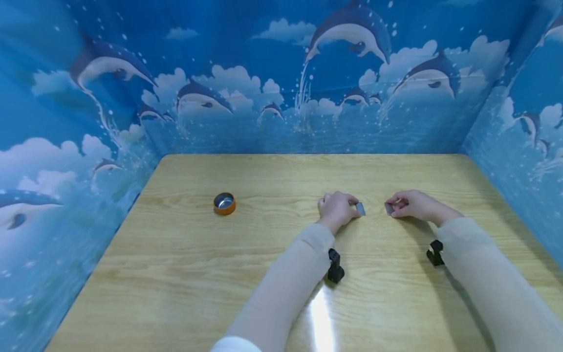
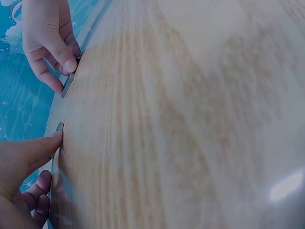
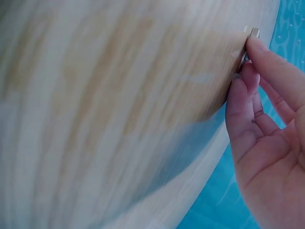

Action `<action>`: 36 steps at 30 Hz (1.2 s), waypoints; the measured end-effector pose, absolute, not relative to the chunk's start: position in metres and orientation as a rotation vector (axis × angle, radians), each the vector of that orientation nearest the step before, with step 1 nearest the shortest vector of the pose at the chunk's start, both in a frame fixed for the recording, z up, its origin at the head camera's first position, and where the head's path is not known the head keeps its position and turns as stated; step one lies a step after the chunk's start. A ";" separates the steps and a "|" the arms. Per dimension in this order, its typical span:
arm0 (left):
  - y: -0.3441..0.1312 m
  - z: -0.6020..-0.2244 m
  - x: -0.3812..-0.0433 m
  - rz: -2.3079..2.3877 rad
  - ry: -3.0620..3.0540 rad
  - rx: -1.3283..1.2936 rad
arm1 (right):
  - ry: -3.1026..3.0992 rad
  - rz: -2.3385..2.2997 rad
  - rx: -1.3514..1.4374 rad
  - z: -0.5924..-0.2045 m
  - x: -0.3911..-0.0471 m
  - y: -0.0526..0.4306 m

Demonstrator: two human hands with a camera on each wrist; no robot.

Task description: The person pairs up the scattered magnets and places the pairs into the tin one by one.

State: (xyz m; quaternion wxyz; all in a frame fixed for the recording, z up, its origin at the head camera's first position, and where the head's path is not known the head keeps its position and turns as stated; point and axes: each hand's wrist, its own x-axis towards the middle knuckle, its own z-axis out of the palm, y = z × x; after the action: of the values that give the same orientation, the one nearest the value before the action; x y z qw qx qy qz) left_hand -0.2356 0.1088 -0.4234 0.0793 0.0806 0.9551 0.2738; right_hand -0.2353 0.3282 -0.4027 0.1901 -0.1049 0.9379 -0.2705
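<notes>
Over the right half of the wooden table, my left hand (image 1: pixel 337 211) pinches a small flat grey rectangular piece (image 1: pixel 360 209) between thumb and fingers. Facing it, my right hand (image 1: pixel 413 205) pinches a second, similar grey piece (image 1: pixel 389 209) by its edges. A short gap of bare wood separates the two. In the left wrist view both thin pieces show nearly edge-on, close to the table surface. The right wrist view shows fingertips covering most of the right piece (image 3: pixel 255 32).
A small round orange bowl (image 1: pixel 225 203) with a shiny metal inside stands on the table (image 1: pixel 176 274), left of both hands. Blue dolphin-printed cloth (image 1: pixel 246 127) hangs along the back and sides. Black wrist cameras sit at both sleeves.
</notes>
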 end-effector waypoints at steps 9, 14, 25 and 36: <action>0.113 -0.423 -0.235 0.744 2.874 0.250 | 2.591 -0.800 -0.325 -0.401 -0.235 0.321; 0.114 -0.421 -0.234 0.746 2.887 0.272 | 2.596 -0.796 -0.327 -0.400 -0.235 0.319; 0.120 -0.421 -0.231 0.728 2.894 0.288 | 2.607 -0.790 -0.356 -0.405 -0.235 0.316; 0.125 -0.422 -0.231 0.699 2.916 0.310 | 2.614 -0.766 -0.318 -0.405 -0.237 0.314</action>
State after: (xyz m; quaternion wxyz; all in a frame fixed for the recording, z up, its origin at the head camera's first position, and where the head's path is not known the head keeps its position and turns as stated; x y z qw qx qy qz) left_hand -0.2311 0.1245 -0.4220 0.0635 0.1027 0.9653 0.2314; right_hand -0.2370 0.3144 -0.4049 0.1982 -0.1136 0.9343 -0.2736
